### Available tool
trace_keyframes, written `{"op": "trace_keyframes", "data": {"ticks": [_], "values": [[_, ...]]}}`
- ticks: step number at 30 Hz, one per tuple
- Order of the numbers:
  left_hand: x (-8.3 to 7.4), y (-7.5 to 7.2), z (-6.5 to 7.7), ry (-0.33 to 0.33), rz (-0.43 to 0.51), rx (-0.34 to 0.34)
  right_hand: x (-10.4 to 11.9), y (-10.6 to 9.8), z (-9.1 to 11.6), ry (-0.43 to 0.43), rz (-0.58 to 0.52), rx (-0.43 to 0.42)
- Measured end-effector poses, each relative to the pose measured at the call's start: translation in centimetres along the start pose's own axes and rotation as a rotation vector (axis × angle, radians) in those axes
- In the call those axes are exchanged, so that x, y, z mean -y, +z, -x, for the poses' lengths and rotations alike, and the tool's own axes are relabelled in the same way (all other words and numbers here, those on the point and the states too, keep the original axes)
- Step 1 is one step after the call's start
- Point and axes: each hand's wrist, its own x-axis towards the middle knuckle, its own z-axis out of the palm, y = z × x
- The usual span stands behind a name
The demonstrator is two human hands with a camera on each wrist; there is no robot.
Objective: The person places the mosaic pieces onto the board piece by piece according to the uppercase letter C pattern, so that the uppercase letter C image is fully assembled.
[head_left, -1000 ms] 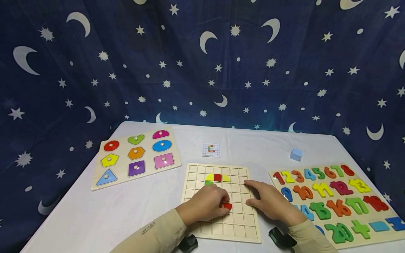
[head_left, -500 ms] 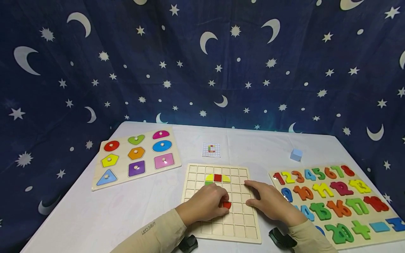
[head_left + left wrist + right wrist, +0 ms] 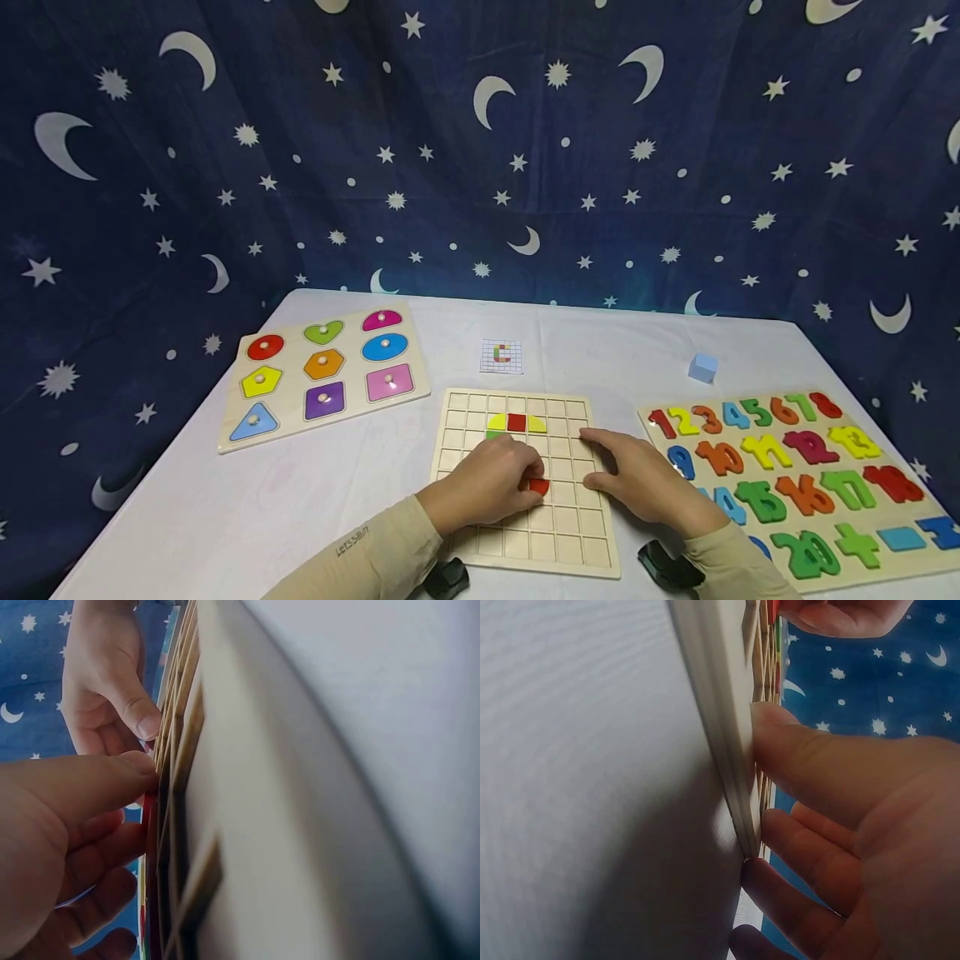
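Note:
A wooden grid board (image 3: pixel 577 521) lies flat on the white table. My left hand (image 3: pixel 483 482) is over its middle, thumb and index finger pinching a red tile with a rounded corner (image 3: pixel 539 487) at a grid square. In the left wrist view that thumb (image 3: pixel 120 776) comes right up to the grid ribs. My right hand (image 3: pixel 641 477) rests along the board's right edge, thumb on the rim and fingers loosely spread. Near the top of the grid sit a red square tile (image 3: pixel 516 422), two yellow rounded tiles (image 3: pixel 536 424) and a green tile (image 3: pixel 494 434), partly hidden by my left hand.
Behind the board lies a small pattern card (image 3: pixel 487 365). A shape puzzle board (image 3: pixel 288 421) stands to the left, a number puzzle board (image 3: pixel 817 527) to the right. A blue block (image 3: pixel 702 367) sits at the back right. A starry cloth (image 3: pixel 450 183) hangs behind the table.
The red tile under my left fingers has shifted very slightly away from me and settled. Both hands otherwise keep their places.

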Motion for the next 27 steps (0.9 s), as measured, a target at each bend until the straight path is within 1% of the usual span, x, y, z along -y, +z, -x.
{"op": "trace_keyframes", "data": {"ticks": [10, 20, 24, 27], "values": [[0.04, 0.06, -0.02, 0.014, 0.011, -0.008, -0.05, 0.03, 0.22, -0.018, 0.003, -0.015], [-0.21, -0.05, -0.05, -0.021, -0.006, -0.012, -0.15, -0.08, 0.24, -0.019, 0.004, -0.017], [-0.27, -0.05, -0.06, -0.038, 0.005, -0.014, -0.13, -0.12, 0.23, -0.008, 0.006, -0.006], [-0.12, -0.20, 0.03, -0.065, 0.032, -0.007, -0.14, -0.14, 0.23, 0.006, 0.002, -0.001]]}}
